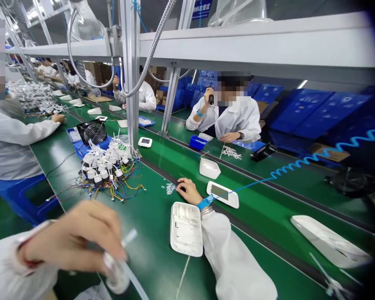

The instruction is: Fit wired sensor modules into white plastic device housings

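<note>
The hands are held well apart; the left hand [78, 233], blurred, is raised over the near edge of the desk [153, 221], its thumb and fingers clamped on a small white part [116, 273] with a pale tube [136, 284]; finer detail of the part is lost to blur. The right hand [190, 192] is set down towards the far edge, its bent fingers placed just beside a scatter of small clear rings [169, 188]; whether a ring is gripped cannot be told. A blue strap [205, 203] is worn at the right wrist, joined to a coiled blue cord [303, 161]; a white casing [187, 241] is laid hollow side up just beside the right forearm.

Along the near edge, beyond the left hand, white pumps [104, 164] with coloured wires are heaped; behind them a black fan [95, 132] is stood. Past the far edge, a white panel [223, 194] with a dark window and a white box [210, 168] are carried on a green belt [253, 221]; across it, a co-worker [239, 114] is seated.
</note>
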Demonstrator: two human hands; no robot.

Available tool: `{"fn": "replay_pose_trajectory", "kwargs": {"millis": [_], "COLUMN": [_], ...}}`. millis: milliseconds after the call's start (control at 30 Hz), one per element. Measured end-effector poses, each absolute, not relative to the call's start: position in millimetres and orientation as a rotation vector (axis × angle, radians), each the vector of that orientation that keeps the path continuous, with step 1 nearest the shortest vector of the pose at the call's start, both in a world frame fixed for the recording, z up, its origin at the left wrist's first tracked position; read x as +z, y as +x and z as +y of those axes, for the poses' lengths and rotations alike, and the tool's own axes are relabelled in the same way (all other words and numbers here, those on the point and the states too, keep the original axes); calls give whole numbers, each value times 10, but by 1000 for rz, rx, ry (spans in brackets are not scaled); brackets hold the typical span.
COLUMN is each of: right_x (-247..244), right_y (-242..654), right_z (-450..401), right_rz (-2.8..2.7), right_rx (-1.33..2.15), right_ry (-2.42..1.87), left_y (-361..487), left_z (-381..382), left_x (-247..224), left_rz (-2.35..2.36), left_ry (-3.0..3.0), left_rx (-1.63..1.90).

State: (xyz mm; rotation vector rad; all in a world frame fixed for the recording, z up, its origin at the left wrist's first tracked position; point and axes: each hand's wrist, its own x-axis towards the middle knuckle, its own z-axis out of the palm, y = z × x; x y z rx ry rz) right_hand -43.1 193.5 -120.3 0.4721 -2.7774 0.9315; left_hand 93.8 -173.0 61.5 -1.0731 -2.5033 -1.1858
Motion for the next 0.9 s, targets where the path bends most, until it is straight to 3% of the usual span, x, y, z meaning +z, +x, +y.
{"fn": "replay_pose_trajectory", "kwargs": {"millis": [233, 367, 500, 633, 733, 900], "right_x": [-1104, -735, -12, 595, 706, 598], "right_y": [-353, 17, 920, 1829, 2134, 2083], "right_z": [1979, 2085, 2076, 1904, 1785, 1747], "right_rz": [-2730, -2592, -2465, -2324, -2338, -2368], "right_rx": [1067, 1209, 1462, 1198, 994, 1019], "right_ry": [409, 304, 394, 312, 199, 147], "left_y": [1085, 1116, 1112, 1049, 1012, 989], "left_z": [-698, -417, -236, -7, 174, 328], "left_x": [73, -117, 107, 539, 702, 629], "left_rz": [-2507, -2367, -2278, -2137, -2082, -2097], "left_ry": [-1726, -2022, -2016, -1897, -1822, -1737], "left_rx": [-1497, -1502, -1279, -1347, -1437, -1411]}}
